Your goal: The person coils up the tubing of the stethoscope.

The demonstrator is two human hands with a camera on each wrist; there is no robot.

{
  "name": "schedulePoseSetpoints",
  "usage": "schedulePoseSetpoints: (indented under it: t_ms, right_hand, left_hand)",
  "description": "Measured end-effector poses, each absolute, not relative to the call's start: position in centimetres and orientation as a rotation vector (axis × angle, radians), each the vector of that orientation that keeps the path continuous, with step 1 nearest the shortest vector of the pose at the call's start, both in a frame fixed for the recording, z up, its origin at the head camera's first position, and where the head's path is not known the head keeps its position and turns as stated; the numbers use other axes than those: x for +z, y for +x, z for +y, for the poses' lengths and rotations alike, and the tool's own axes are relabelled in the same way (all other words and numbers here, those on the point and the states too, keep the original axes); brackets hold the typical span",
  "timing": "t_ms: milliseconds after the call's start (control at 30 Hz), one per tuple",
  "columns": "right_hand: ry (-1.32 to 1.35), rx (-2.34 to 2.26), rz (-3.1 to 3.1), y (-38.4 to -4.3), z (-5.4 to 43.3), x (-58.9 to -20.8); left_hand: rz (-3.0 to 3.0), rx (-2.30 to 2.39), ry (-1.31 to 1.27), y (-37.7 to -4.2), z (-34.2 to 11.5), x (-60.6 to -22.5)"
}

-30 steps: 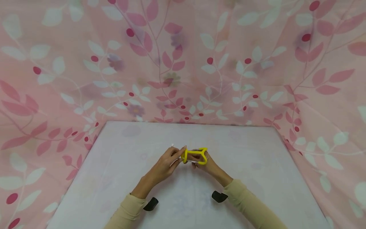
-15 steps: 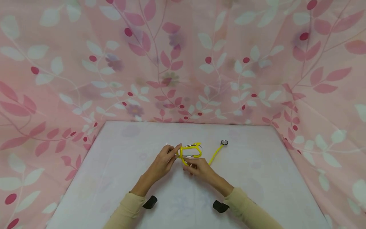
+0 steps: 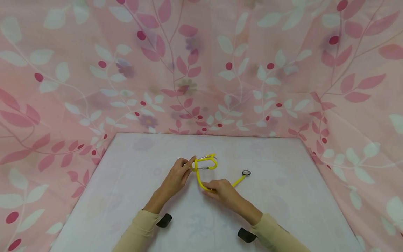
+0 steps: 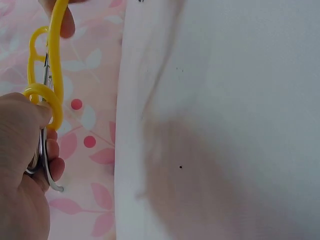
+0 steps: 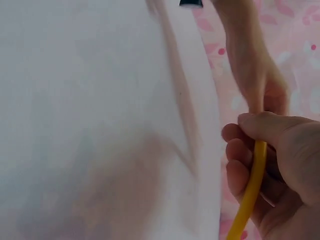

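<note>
A stethoscope with yellow tubing [image 3: 199, 180] and metal ear tubes is held between both hands above the table. My left hand [image 3: 177, 177] grips the metal ear tubes [image 4: 45, 155], where a loop of the yellow tubing [image 4: 42, 90] wraps round them. To the right of that hand, the folded yellow bend [image 3: 215, 162] sticks out. My right hand [image 3: 221, 190] pinches the free length of tubing [image 5: 256, 175] between thumb and fingers, lower and to the right. Beyond that hand the tubing runs on to the round chest piece [image 3: 246, 173].
A white cloth-covered table [image 3: 141, 147] lies under the hands. Pink floral fabric [image 3: 201, 70] hangs behind and at both sides. Black wrist pieces [image 3: 164, 220] show beside the sleeves.
My right hand has left the yellow bend, taken the free tubing and drawn it down and right. The chest piece came into view, then dropped lower. My left hand has shifted slightly left.
</note>
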State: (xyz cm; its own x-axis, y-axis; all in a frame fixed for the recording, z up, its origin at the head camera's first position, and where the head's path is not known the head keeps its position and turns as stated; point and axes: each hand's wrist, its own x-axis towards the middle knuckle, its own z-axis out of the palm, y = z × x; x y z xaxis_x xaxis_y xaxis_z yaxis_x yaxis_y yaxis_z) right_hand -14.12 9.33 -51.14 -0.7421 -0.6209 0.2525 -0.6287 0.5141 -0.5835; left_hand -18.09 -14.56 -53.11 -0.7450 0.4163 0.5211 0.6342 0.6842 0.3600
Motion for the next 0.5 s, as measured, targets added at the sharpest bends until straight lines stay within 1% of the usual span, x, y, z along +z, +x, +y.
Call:
schedulePoseSetpoints:
  t_ms: [233,500]
  right_hand:
    - [1.216,0.832,-2.735,-12.8,9.3,-48.6]
    - [1.178,0.63,-2.62,-13.2,9.5,-45.5]
  left_hand:
    - [-2.495,-0.727,-0.812,-18.0,-14.9,-53.5]
    - [-2.51,-0.714,-0.868,-17.5,-14.5,-53.3]
